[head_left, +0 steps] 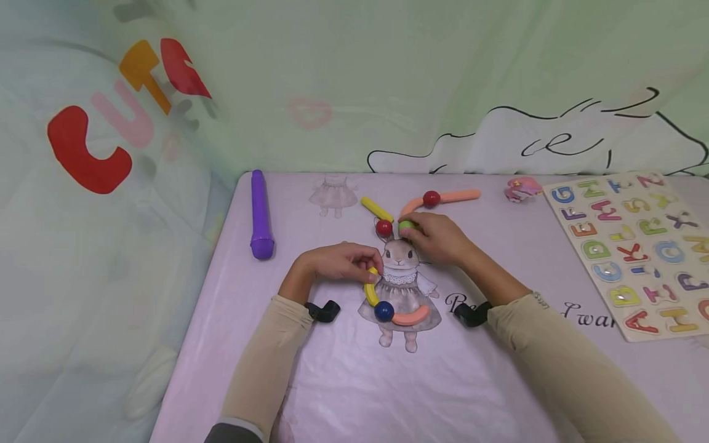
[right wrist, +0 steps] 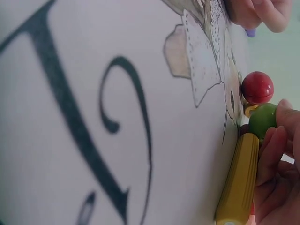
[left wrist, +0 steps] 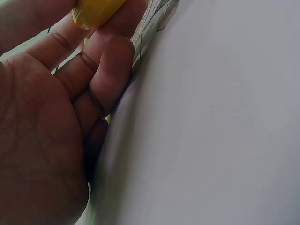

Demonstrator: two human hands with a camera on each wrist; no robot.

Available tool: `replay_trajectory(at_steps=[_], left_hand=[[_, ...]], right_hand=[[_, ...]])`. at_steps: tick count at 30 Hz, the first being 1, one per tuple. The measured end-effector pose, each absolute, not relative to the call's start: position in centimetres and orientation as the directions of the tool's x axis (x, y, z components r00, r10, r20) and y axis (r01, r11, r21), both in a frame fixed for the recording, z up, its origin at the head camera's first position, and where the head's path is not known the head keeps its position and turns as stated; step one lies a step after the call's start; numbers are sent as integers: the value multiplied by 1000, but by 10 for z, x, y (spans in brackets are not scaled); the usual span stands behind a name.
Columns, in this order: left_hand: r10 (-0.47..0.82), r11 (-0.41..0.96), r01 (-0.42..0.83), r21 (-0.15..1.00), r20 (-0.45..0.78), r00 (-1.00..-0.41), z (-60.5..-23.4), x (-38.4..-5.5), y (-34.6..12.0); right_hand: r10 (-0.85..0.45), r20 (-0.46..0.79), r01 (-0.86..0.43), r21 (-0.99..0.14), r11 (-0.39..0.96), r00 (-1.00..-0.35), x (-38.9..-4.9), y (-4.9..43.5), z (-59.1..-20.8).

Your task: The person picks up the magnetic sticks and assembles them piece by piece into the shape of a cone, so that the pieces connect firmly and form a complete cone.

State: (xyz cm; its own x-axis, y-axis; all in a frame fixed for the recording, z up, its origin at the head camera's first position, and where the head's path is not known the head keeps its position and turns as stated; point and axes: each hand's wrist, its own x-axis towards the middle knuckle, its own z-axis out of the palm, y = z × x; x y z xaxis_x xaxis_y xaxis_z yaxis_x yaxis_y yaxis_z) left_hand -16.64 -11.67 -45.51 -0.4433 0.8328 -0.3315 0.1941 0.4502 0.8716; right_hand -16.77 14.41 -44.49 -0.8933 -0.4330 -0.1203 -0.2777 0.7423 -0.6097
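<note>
My left hand [head_left: 348, 261] pinches the end of a curved yellow stick [head_left: 370, 294] between thumb and fingers. That stick meets a blue ball [head_left: 384, 311], with a curved orange stick [head_left: 412, 316] on its other side. Just above the printed rabbit's head, my right hand [head_left: 440, 239] grips a green ball [head_left: 407, 226] with its fingertips. In the right wrist view a ridged yellow rod [right wrist: 238, 180] lies against the green ball, below my fingers; the hand covers it in the head view. A red ball [head_left: 384, 227] sits left of the green one, touching a short yellow stick [head_left: 376, 209].
Beyond my right hand, orange sticks [head_left: 462, 195] join at another red ball [head_left: 431, 198]. A purple toy microphone [head_left: 260, 215] lies at the left. On the right are a small pink toy [head_left: 522, 189] and a wooden alphabet board [head_left: 608, 246]. A curtain hangs along the table's back edge.
</note>
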Motion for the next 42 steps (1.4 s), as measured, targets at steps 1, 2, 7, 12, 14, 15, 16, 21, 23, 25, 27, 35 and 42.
replay_trajectory(at_steps=[1, 2, 7, 12, 14, 15, 16, 21, 23, 25, 27, 35, 42], left_hand=[[832, 451, 196, 871, -331, -445, -456, -166, -117], [832, 451, 199, 870, -330, -446, -456, -166, -117], [837, 444, 205, 872, -323, -441, -457, -166, -116], [845, 434, 219, 874, -310, -436, -456, -166, -115], [843, 436, 223, 872, -309, -439, -456, -166, -115], [842, 437, 224, 871, -310, -441, -456, -166, -114], [841, 440, 223, 870, -312, -442, -456, -166, -115], [837, 450, 221, 865, -322, -442, -457, -167, -115], [838, 448, 218, 867, -323, -439, -458, -166, -115], [839, 447, 215, 868, -324, -437, -458, -166, -115], [840, 446, 210, 870, -325, -435, -458, -166, -115], [843, 439, 208, 874, -321, -431, -457, -167, -116], [836, 445, 203, 872, -324, -443, -457, -167, -116]], right_hand=[[-435, -120, -279, -610, 742, -892, -168, 144, -445], [-437, -119, -282, -609, 741, -891, -167, 144, -444], [-440, -113, -287, -611, 738, -891, -164, 146, -444], [-417, -97, -264, -640, 722, -904, -161, 152, -444], [-414, -87, -257, -665, 701, -906, -160, 155, -443], [-415, -84, -253, -680, 688, -906, -159, 156, -443], [-419, -82, -249, -695, 675, -904, -159, 157, -442], [-432, -71, -238, -749, 618, -899, -155, 161, -441], [-427, -57, -237, -761, 604, -903, -153, 163, -440], [-421, -41, -240, -770, 591, -906, -151, 164, -440], [-417, -22, -249, -773, 583, -909, -149, 165, -440], [-417, -30, -245, -770, 589, -908, -142, 170, -434], [-409, -147, -133, -803, 581, -901, -131, 175, -428]])
